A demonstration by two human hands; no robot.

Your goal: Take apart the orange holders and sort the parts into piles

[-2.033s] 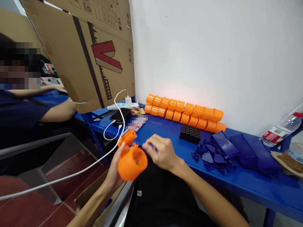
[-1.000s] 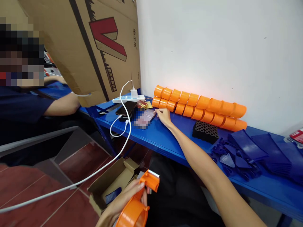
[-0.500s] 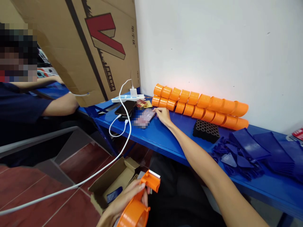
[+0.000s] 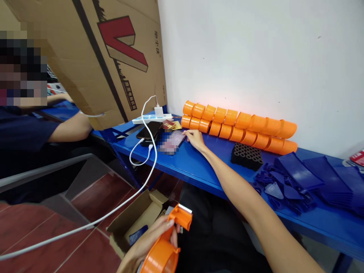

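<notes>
My left hand (image 4: pixel 153 236) is wrapped round the handle of an orange tape dispenser (image 4: pixel 162 254), low in the view above my lap. Its serrated cutter edge faces up, and its round hub is partly cut off at the bottom of the picture. On the blue table (image 4: pixel 196 165), my right hand (image 4: pixel 195 139) has its fingers closed at the right edge of a flat phone (image 4: pixel 176 138), whose screen is partly blurred. A second, dark phone (image 4: pixel 149 131) lies to the left with white cables around it.
Two rows of orange rings (image 4: pixel 237 125) line the wall. A black block of tubes (image 4: pixel 247 156) and blue plastic parts (image 4: pixel 284 185) lie to the right. A white cable (image 4: pixel 113 210) crosses the left side. An open carton (image 4: pixel 136 220) stands below; a person (image 4: pixel 25 129) sits left.
The view has shifted very slightly. Both hands keep their places, the left on the tape dispenser and the right at the phone.
</notes>
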